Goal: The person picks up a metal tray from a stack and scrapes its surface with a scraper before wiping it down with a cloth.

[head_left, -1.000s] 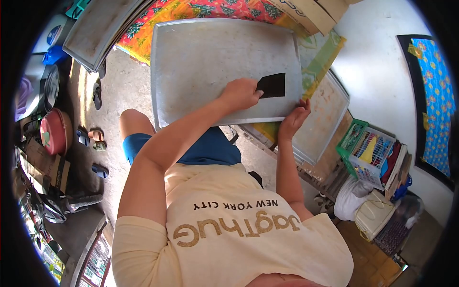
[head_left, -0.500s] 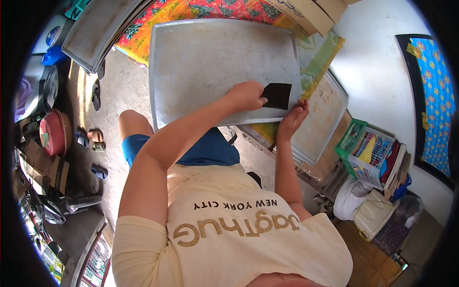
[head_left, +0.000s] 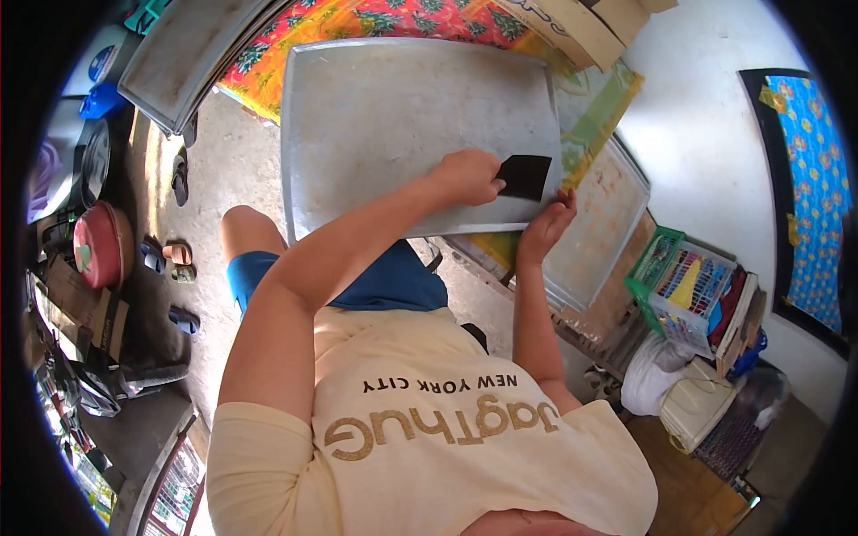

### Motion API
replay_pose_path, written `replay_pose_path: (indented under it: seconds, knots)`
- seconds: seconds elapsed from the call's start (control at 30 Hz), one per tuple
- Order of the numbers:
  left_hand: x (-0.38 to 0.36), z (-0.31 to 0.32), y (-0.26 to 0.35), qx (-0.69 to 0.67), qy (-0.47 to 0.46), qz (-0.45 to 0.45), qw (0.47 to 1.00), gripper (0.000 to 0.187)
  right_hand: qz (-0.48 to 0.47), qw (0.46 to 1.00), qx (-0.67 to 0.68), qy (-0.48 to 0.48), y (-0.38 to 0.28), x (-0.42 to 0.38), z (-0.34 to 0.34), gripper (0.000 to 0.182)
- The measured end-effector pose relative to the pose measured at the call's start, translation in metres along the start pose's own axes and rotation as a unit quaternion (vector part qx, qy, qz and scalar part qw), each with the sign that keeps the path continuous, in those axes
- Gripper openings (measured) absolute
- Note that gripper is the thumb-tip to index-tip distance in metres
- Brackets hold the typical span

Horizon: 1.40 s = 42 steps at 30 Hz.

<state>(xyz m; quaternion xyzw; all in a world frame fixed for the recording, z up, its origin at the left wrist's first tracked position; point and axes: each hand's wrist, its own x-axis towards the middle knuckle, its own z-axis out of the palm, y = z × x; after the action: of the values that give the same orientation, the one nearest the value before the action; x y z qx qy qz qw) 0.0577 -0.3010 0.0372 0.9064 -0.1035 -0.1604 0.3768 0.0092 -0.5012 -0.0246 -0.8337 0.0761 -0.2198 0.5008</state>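
A large grey metal baking tray point(head_left: 393, 116) lies in front of me, tilted slightly, its rim facing up. My left hand point(head_left: 469, 176) reaches across it, closed around a black scraper point(head_left: 525, 177). The scraper's flat, wide blade is against the tray's surface near the lower right corner, and its handle is hidden in my fist. At that same corner my right hand point(head_left: 547, 228) grips the tray's rim, with fingertips curled at the right edge.
Further trays point(head_left: 599, 223) lean at the right, and a stack of trays point(head_left: 192, 62) stands upper left. A patterned cloth point(head_left: 313, 31) and cardboard boxes point(head_left: 572, 27) are behind. A plastic basket point(head_left: 693, 286) is at right. Slippers point(head_left: 180, 255) lie on the floor.
My left hand and the scraper have shifted slightly to the right and up across the tray. My right hand keeps its grip at the corner.
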Motion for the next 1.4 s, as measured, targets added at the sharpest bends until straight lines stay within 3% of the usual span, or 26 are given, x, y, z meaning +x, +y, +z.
replay_pose_path:
  seconds: [0.13, 0.23, 0.33, 0.43, 0.53, 0.63, 0.73, 0.93, 1.13, 1.4]
  knots:
    - [0.011, 0.006, -0.004, -0.034, 0.028, -0.013, 0.999, 0.032, 0.007, 1.0, 0.017, 0.001, 0.001, 0.0, 0.002, 0.05]
    - [0.013, 0.007, 0.0, 0.005, -0.091, 0.014, 0.996, 0.032, -0.028, 0.999, -0.036, 0.017, 0.002, 0.0, 0.0, 0.051]
    - [0.008, 0.009, 0.003, -0.042, 0.012, -0.014, 0.999, 0.033, -0.046, 0.997, -0.012, 0.061, 0.006, 0.0, 0.003, 0.053]
    - [0.008, 0.007, 0.001, -0.009, -0.068, 0.016, 0.998, 0.035, -0.039, 0.997, -0.015, 0.069, 0.004, -0.001, -0.001, 0.055]
    - [0.006, 0.012, 0.0, -0.026, 0.003, -0.002, 1.0, 0.036, -0.014, 0.996, 0.035, 0.078, 0.007, -0.003, -0.001, 0.056]
    - [0.013, -0.003, -0.001, -0.04, 0.09, -0.08, 0.992, 0.035, -0.016, 0.997, 0.033, 0.074, 0.008, -0.002, 0.0, 0.055]
    - [0.01, -0.013, -0.006, -0.046, 0.016, -0.044, 0.998, 0.034, -0.016, 0.997, 0.027, 0.064, 0.003, -0.001, -0.001, 0.055]
    - [0.015, -0.008, -0.016, -0.037, 0.071, -0.047, 0.996, 0.033, -0.027, 0.998, 0.017, 0.061, 0.006, -0.001, 0.0, 0.055]
    - [0.009, -0.017, -0.027, -0.019, 0.061, -0.039, 0.997, 0.031, -0.025, 0.998, 0.016, 0.061, 0.003, -0.001, 0.0, 0.053]
    - [-0.002, -0.023, -0.025, -0.015, -0.026, -0.048, 0.998, 0.029, -0.019, 0.998, -0.005, 0.052, 0.006, -0.002, 0.001, 0.053]
